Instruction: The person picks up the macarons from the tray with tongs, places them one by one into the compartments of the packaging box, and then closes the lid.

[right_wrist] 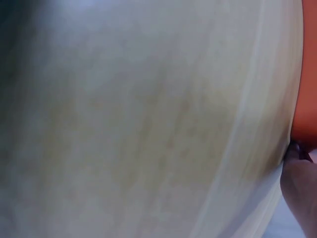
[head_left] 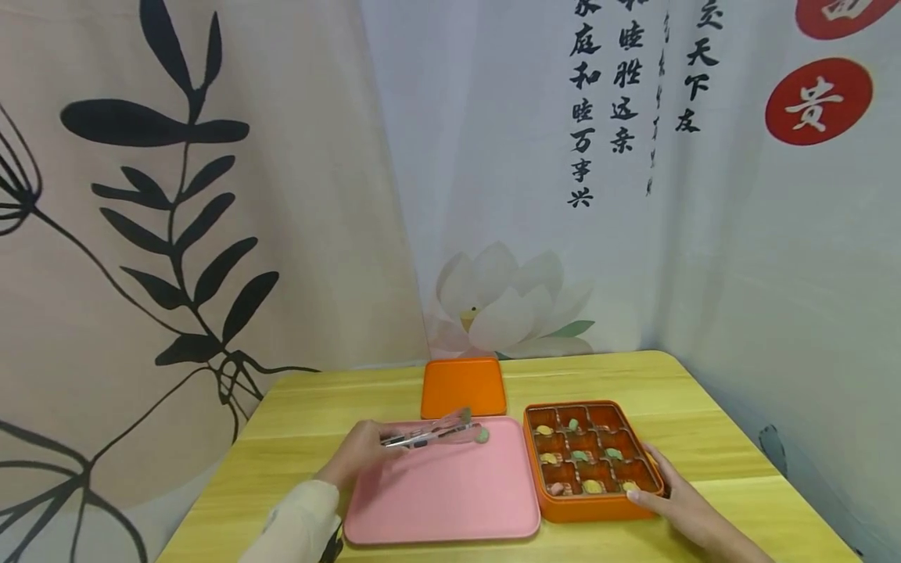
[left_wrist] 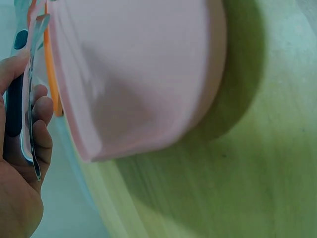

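My left hand (head_left: 362,452) grips a pair of metal tongs (head_left: 425,435) with dark handle inlays and clear, pinkish ends, held over the pink tray (head_left: 443,500). A small round green piece (head_left: 482,435) shows at the tongs' tips; whether they pinch it is hard to tell. In the left wrist view, thumb and curled fingers (left_wrist: 43,110) wrap the tongs' handle. To the right stands an orange box (head_left: 563,510) divided into compartments, with small yellow, green and pinkish pieces inside. My right hand (head_left: 679,500) holds its near right corner, thumb on the rim and fingers along the side.
Behind the pink tray lies a flat orange lid (head_left: 463,387). Everything rests on a yellow wood-grain table (head_left: 598,379), its far edge close to a printed curtain (head_left: 338,195). The tray and the box stand side by side, nearly touching.
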`<state>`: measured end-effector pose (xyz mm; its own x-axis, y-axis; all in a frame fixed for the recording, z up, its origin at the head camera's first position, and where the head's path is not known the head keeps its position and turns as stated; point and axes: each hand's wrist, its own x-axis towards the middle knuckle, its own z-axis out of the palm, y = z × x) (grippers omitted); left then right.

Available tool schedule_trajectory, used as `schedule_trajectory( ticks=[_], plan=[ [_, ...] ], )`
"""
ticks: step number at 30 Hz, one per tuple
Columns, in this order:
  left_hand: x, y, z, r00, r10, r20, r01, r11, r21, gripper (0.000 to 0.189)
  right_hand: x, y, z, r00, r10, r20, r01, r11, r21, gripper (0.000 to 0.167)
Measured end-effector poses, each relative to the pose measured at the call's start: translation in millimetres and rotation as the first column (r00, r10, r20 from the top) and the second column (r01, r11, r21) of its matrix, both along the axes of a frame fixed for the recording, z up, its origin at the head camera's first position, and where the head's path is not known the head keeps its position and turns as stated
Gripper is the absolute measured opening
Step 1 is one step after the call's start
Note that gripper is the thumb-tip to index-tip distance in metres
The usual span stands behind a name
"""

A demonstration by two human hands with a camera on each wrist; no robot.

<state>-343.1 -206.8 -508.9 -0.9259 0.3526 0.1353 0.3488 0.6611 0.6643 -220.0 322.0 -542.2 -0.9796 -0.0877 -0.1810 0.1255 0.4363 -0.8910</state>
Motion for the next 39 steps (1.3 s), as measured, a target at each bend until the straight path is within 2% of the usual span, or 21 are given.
schedule_trajectory(
  ticks=[7,17,26,32,39],
  plan=[
    [-1.9,3.2,-8.7,0.996,-0.044,-0.083,0.04,0.998,-0.048,0.01,-1.9,1,0.4,1.0,0.0,0.026,-0.001,1.0,0.03,0.095],
    [-3.1,5.3,-13.4,0.998,-0.051,-0.047,0.05,0.998,-0.024,0.007,-2.0,1,-0.1,1.0,-0.001,0.0,0.001,1.0,0.019,0.094],
    [-1.1,6.9,-13.3,0.998,-0.042,-0.057,0.038,0.998,-0.058,0.005,0.3,-1,0.8,1.0,-0.005,0.005,0.005,1.0,0.023,0.094],
    [0.5,6.6,-12.5,0.995,-0.032,-0.093,0.026,0.997,-0.068,0.006,0.9,-2,2.3,1.0,0.0,-0.005,0.0,1.0,0.003,0.094],
    [3.5,6.2,-12.9,0.998,-0.029,-0.057,0.027,0.999,-0.043,0.005,3.2,-3,3.1,1.0,0.002,0.0,-0.002,1.0,0.008,0.094]
  ],
)
